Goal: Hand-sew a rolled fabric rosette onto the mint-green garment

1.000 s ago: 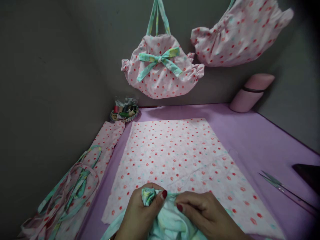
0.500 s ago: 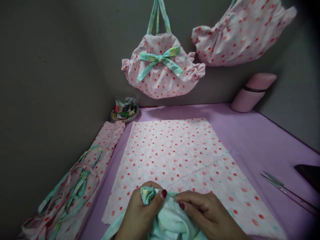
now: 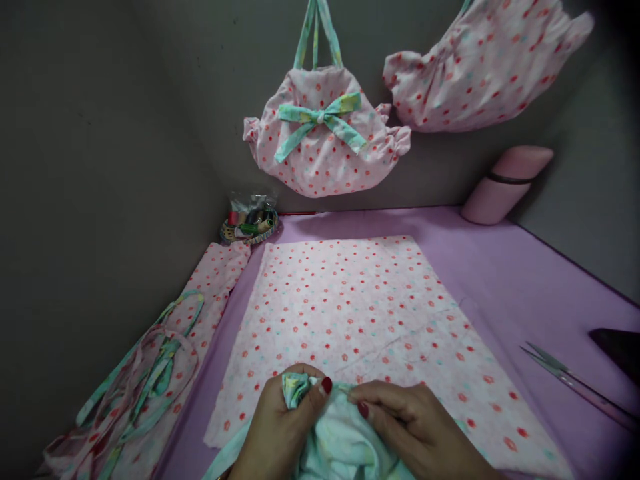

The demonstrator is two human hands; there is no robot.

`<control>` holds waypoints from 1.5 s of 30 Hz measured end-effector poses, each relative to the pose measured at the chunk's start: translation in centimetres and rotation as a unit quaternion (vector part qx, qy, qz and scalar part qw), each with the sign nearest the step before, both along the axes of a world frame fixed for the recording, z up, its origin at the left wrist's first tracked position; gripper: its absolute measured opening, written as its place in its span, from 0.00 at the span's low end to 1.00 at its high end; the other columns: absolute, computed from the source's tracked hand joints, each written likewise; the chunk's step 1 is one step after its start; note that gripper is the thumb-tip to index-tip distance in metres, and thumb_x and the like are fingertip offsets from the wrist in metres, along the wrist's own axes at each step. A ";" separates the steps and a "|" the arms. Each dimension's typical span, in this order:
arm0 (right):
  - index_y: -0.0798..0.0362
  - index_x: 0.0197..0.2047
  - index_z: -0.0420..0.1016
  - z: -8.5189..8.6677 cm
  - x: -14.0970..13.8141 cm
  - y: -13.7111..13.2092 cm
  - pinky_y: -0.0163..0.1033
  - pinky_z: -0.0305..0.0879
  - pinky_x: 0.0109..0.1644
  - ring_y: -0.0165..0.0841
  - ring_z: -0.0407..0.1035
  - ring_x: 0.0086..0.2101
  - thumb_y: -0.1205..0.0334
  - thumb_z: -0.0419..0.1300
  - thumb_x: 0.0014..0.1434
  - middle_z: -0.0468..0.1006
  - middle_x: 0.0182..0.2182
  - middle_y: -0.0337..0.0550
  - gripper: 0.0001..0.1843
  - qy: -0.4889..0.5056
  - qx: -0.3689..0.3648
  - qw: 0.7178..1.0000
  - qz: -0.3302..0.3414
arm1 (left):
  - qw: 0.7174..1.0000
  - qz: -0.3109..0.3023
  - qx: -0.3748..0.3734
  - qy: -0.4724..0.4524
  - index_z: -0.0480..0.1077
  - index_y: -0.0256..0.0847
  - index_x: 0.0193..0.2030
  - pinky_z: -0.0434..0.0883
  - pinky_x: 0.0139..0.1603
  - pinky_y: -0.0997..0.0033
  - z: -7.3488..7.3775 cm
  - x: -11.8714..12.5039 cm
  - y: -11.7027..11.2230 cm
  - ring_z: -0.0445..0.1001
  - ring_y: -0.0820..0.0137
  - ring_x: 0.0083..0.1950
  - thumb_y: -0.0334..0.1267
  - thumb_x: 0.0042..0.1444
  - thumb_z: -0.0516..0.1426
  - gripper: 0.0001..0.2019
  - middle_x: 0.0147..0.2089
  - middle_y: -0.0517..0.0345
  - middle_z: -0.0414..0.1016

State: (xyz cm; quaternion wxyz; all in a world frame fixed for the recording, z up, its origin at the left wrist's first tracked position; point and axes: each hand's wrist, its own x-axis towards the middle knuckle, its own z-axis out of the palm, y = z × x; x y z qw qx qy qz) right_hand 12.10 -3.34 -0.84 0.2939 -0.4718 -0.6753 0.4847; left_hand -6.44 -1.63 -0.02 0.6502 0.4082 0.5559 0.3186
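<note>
My left hand [image 3: 280,427] and my right hand [image 3: 415,427] meet at the bottom edge of the view, both closed on a bunched piece of mint-green cloth [image 3: 340,443]. The left thumb and fingers pinch a rolled end of that cloth [image 3: 295,388]; the right fingers pinch it just beside. The hands rest over the near edge of a flat pink sheet with red dots [image 3: 360,313], spread on a purple table top [image 3: 525,280].
Scissors [image 3: 575,383] lie at the right, beside a dark object [image 3: 617,343]. A heap of pink and mint fabric [image 3: 145,380] sits at the left. A small tray of thread spools [image 3: 250,223] and a pink roll [image 3: 505,183] stand at the back. Two dotted bags [image 3: 325,143] [image 3: 480,63] hang on the grey wall.
Hardly anything has moved: the hands keep pinching the mint cloth in the same place, with only slight finger shifts.
</note>
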 end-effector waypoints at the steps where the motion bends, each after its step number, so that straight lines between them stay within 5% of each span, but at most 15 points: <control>1: 0.52 0.40 0.77 0.0 0.0 0.0 0.31 0.64 0.29 0.31 0.72 0.27 0.61 0.49 0.62 0.79 0.27 0.39 0.15 0.001 -0.003 1.000 0.000 | 1.000 -0.007 0.003 0.003 0.67 0.37 0.29 0.58 0.25 0.78 0.0 0.0 0.0 0.58 0.75 0.24 0.50 0.47 0.60 0.16 0.22 0.64 0.61; 9: 0.52 0.37 0.77 0.1 -0.2 -0.1 0.31 0.67 0.32 0.30 0.71 0.26 0.60 0.49 0.62 0.78 0.25 0.39 0.15 -0.010 0.013 1.000 -0.003 | 0.996 -0.044 0.064 0.048 0.68 0.36 0.26 0.58 0.23 0.78 0.6 0.0 0.0 0.57 0.75 0.23 0.49 0.50 0.58 0.16 0.21 0.63 0.61; 17: 0.48 0.42 0.78 0.5 -0.4 -0.1 0.32 0.67 0.31 0.31 0.71 0.26 0.57 0.50 0.61 0.78 0.24 0.39 0.15 -0.005 0.042 0.999 -0.007 | 0.951 -0.130 0.212 0.182 0.73 0.38 0.28 0.63 0.26 0.76 0.6 0.0 -0.6 0.68 0.70 0.25 0.46 0.55 0.54 0.14 0.25 0.53 0.75; 26: 0.49 0.39 0.80 1.7 -0.3 0.6 0.32 0.68 0.30 0.34 0.72 0.28 0.53 0.54 0.58 0.79 0.23 0.40 0.15 0.008 0.022 1.000 -0.015 | 0.994 -0.060 0.074 0.055 0.68 0.35 0.27 0.58 0.25 0.77 0.6 0.4 -0.1 0.59 0.74 0.25 0.48 0.51 0.57 0.15 0.23 0.61 0.63; 45: 0.55 0.37 0.79 0.5 0.8 0.7 0.34 0.63 0.32 0.32 0.70 0.29 0.61 0.52 0.60 0.79 0.28 0.43 0.14 0.074 -0.081 0.992 0.054 | 0.988 -0.138 0.008 -0.063 0.66 0.36 0.31 0.57 0.30 0.75 0.7 -0.2 0.2 0.58 0.74 0.28 0.47 0.52 0.58 0.14 0.26 0.62 0.62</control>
